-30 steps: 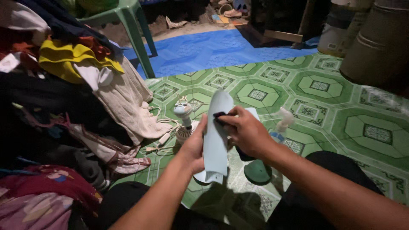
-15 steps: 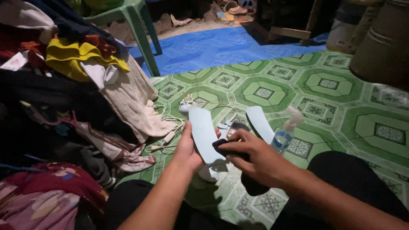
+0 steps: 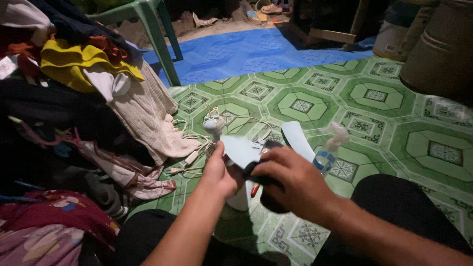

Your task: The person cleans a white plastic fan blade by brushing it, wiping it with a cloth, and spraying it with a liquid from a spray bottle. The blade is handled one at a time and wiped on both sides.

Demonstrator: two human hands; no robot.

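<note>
Pale blue fan blade (image 3: 240, 150), centre frame, gripped by left hand (image 3: 220, 173) while right hand (image 3: 290, 184) fingers pinch a dark cloth (image 3: 263, 189); hard rubbing could snap it.

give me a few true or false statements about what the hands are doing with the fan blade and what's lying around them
1. The left hand holds a pale blue fan blade. True.
2. The right hand presses a dark cloth against the blade. True.
3. The right hand is holding the spray bottle. False: the spray bottle stands on the floor beyond the right hand, untouched.
4. The floor is bare grey concrete. False: it is a green patterned floor covering, with a blue sheet further off.
5. A pile of clothes lies on the person's left. True.
6. A red plastic chair stands by the clothes. False: the chair is green.
</note>
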